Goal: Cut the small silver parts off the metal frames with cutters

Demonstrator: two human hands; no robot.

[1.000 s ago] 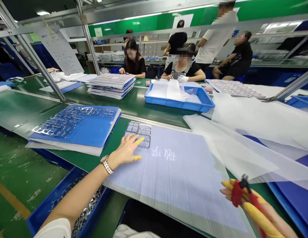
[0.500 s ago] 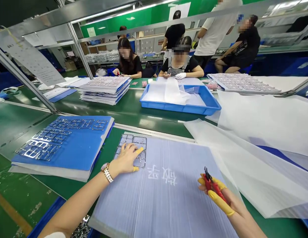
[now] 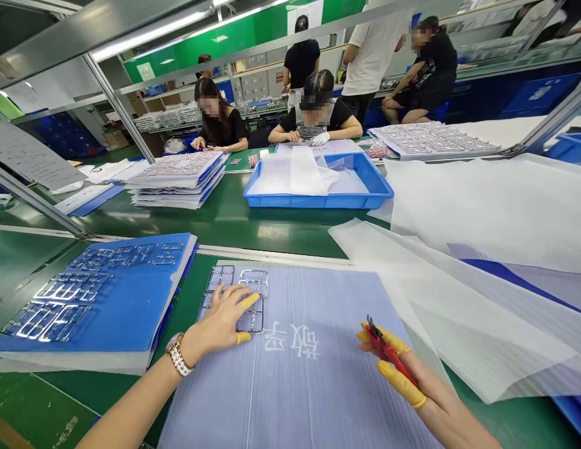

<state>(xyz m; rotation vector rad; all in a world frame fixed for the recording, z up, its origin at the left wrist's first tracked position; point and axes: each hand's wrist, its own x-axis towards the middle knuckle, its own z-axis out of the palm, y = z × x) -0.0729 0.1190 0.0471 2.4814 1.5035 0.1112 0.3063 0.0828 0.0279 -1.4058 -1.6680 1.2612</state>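
Note:
My left hand (image 3: 219, 321), with yellow finger cots and a wristwatch, lies flat with fingers spread on a shiny metal frame of small parts (image 3: 253, 287) at the near-left corner of a pale corrugated plastic sheet (image 3: 313, 386). My right hand (image 3: 402, 377), also in yellow finger cots, is closed around small red cutting pliers (image 3: 386, 349), tips pointing up and away, hovering over the sheet's right side.
A blue board (image 3: 126, 305) carrying more metal frames lies to the left. Thin white paper sheets (image 3: 463, 312) spread on the right. A blue tray (image 3: 318, 199) and a stack of loaded boards (image 3: 178, 181) sit across the green belt, where several people work.
The view has tilted down and shifted. My right hand with the pliers rose from the lower right corner to over the sheet. My left hand stays on the metal frame.

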